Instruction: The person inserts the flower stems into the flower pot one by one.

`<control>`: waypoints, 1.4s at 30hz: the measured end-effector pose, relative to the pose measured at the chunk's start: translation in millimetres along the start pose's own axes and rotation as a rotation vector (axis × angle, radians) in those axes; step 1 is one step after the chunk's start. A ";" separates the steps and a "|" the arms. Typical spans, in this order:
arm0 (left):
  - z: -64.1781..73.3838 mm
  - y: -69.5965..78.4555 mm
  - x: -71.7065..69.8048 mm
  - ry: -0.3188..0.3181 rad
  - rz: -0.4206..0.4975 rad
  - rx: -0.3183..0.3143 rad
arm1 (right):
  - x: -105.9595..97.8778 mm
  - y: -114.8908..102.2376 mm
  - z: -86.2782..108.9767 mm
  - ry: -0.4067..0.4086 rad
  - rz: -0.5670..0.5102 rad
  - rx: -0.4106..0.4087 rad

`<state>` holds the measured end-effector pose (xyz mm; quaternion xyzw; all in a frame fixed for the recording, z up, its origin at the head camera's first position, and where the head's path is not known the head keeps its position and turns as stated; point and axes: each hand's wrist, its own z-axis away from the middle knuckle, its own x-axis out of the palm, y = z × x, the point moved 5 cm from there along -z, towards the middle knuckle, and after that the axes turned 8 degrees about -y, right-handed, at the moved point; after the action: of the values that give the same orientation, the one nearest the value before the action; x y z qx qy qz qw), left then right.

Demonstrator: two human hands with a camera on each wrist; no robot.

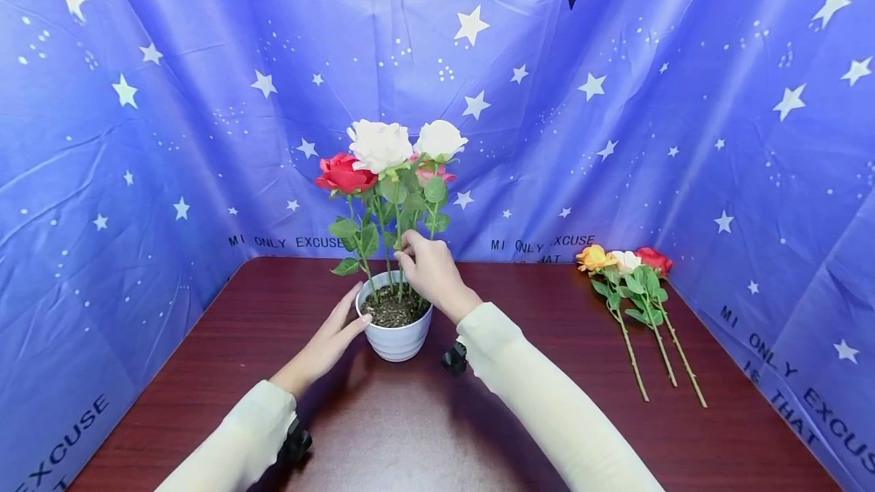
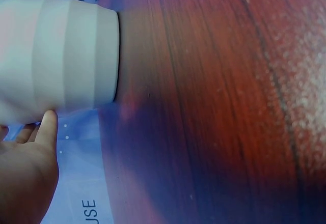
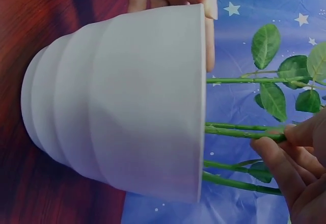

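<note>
- Above the pot (image 1: pixel 398 336), the pink rose (image 1: pixel 432 171) is mostly hidden by leaves and the right-hand white rose (image 1: pixel 440 140); the red rose (image 1: pixel 346 174) and the larger white rose (image 1: pixel 379 146) show clearly.
- Which bloom tops the pinched stem (image 3: pixel 239 131) is hard to be sure of.
- The left wrist view cuts off the pot's rim and everything above it; the right wrist view leaves out the blooms.
- Only the head view shows the soil (image 1: pixel 391 311) inside the pot and three loose roses (image 1: pixel 639 279) lying well to its right.
- The right wrist view shows the right hand (image 1: pixel 435 268) pinching a green stem between thumb and fingers, above the pot's rim.
- The left hand (image 1: pixel 335 336) lies at the pot's left side, fingers extended, thumb touching its wall.
</note>
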<state>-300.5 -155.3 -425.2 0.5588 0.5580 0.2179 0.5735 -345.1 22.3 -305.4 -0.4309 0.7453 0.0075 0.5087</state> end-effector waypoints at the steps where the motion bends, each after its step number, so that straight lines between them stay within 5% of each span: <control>1: -0.2 -0.3 -0.2 0.002 -0.005 0.000 | 0.1 0.5 0.4 0.000 0.000 0.006; 42: 0.1 -3.1 0.6 -0.007 0.023 0.008 | 14.5 5.3 0.6 0.003 -0.018 0.033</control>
<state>-301.4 -155.7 -428.2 0.5683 0.5501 0.2203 0.5708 -349.7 16.7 -319.1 -0.4292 0.7421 -0.0099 0.5147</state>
